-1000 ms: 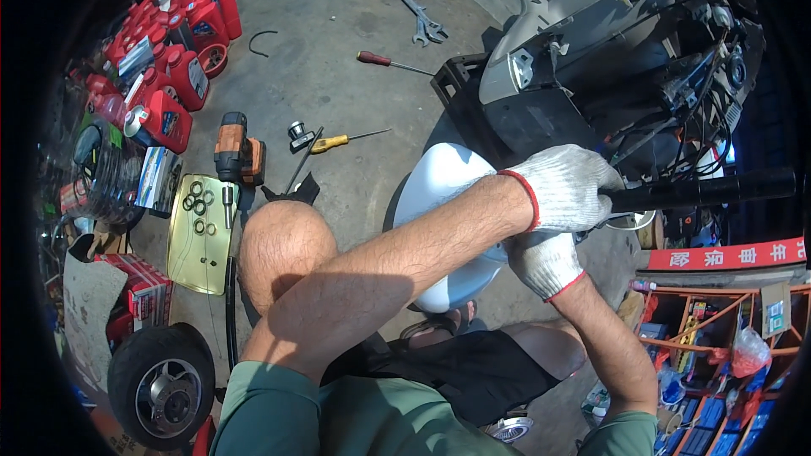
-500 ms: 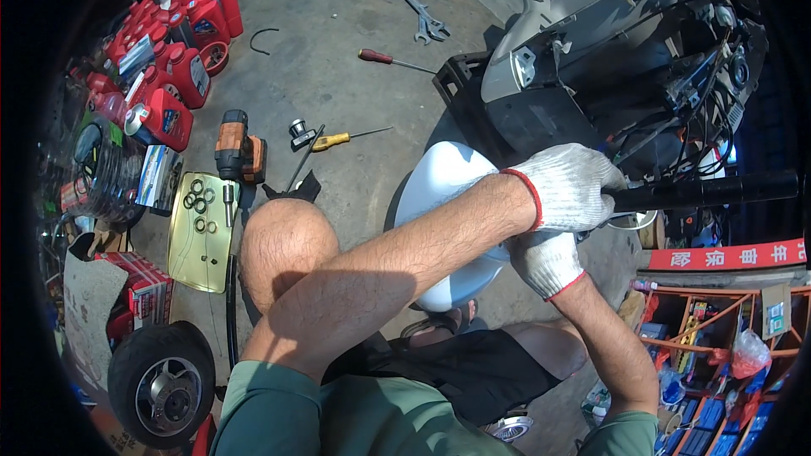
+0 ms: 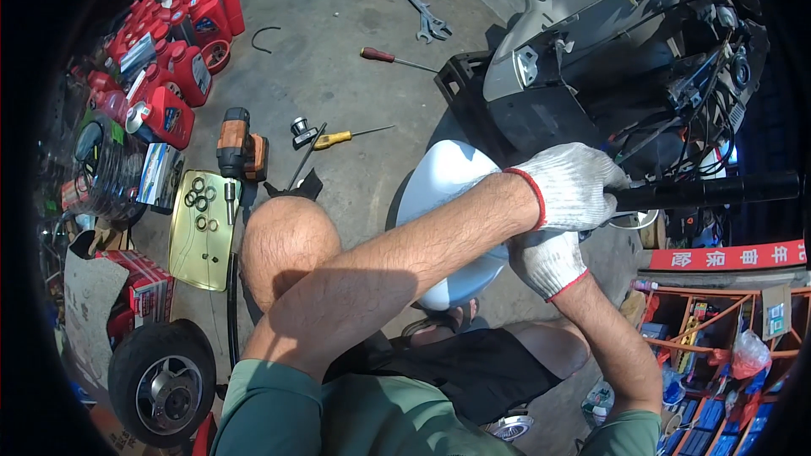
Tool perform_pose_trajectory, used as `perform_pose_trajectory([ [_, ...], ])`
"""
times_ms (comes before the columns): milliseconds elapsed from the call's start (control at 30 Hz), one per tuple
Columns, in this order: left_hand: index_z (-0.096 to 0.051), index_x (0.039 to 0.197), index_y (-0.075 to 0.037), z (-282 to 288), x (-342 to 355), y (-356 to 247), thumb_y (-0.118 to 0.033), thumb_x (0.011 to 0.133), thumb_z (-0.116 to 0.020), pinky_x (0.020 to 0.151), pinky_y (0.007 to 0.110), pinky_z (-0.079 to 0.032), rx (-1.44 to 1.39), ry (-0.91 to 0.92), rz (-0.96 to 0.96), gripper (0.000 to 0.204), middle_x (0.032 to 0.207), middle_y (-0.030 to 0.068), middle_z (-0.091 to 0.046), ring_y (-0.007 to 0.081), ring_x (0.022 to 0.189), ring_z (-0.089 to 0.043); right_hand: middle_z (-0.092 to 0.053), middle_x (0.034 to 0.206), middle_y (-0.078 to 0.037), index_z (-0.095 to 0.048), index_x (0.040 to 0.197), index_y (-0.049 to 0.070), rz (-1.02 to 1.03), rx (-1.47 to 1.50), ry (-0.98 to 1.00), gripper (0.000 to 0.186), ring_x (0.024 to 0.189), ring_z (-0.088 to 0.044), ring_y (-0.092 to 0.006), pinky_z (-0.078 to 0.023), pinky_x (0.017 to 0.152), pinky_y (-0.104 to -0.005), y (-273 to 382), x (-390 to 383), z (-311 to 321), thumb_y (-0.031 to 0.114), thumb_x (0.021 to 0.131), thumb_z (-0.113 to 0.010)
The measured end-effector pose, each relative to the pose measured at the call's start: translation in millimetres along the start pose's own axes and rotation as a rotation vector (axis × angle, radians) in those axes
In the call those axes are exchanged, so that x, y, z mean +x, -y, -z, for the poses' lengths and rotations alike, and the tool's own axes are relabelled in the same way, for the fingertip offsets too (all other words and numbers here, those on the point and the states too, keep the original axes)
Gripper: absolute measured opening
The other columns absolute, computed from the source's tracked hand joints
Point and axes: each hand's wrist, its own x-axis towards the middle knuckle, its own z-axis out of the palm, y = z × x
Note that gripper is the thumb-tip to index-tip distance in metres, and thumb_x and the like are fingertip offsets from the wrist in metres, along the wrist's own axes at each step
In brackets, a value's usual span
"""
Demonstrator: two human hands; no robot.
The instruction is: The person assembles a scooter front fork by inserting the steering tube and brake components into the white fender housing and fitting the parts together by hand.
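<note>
Both of my hands wear white knit gloves with red cuffs. My left hand (image 3: 579, 188) reaches across to the right, its fingers wrapped around the near end of a thick black tube (image 3: 710, 193). Just below it is my right hand (image 3: 547, 262), closed, with its fingers hidden under the left glove; what it grips cannot be made out. Beyond the hands stands a partly stripped scooter (image 3: 583, 59) with bare wiring and grey body panels. Under my left forearm rests a smooth white rounded piece (image 3: 452, 171).
A cordless impact driver (image 3: 236, 145) lies left, beside a yellow tray (image 3: 203, 262) of rings. Screwdrivers (image 3: 378, 55) and wrenches (image 3: 420, 10) lie on the floor. Red oil bottles (image 3: 169, 110) and a wheel (image 3: 162, 384) stand left; an orange rack (image 3: 718, 321) stands right.
The whole view has shifted very slightly. Both hands keep their places at the black tube's end.
</note>
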Motion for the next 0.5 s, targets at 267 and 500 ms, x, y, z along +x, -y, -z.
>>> perform_pose_trajectory([
  [267, -0.070, 0.131, -0.006, 1, -1, -1, -0.023, 0.090, -0.057, 0.103, 0.041, -0.053, -0.001, 0.001, 0.028, 0.046, 0.128, 0.0193, -0.069, 0.0343, 0.115, -0.068, -0.068, 0.114, -0.014, -0.063, 0.127, 0.008, 0.021, 0.011, -0.063, 0.034, 0.111, -0.066, -0.0319, -0.052, 0.093, -0.0485, 2, 2, 0, 0.020, 0.095, -0.063],
  [500, -0.069, 0.128, -0.003, -4, 2, 4, -0.026, 0.090, -0.057, 0.103, 0.044, -0.051, 0.015, -0.035, -0.022, 0.046, 0.121, 0.0217, -0.071, 0.0363, 0.113, -0.068, -0.068, 0.114, -0.015, -0.062, 0.128, 0.007, 0.005, -0.026, -0.064, 0.036, 0.112, -0.065, -0.0331, -0.052, 0.093, -0.0486, -3, -3, -10, 0.020, 0.095, -0.065],
])
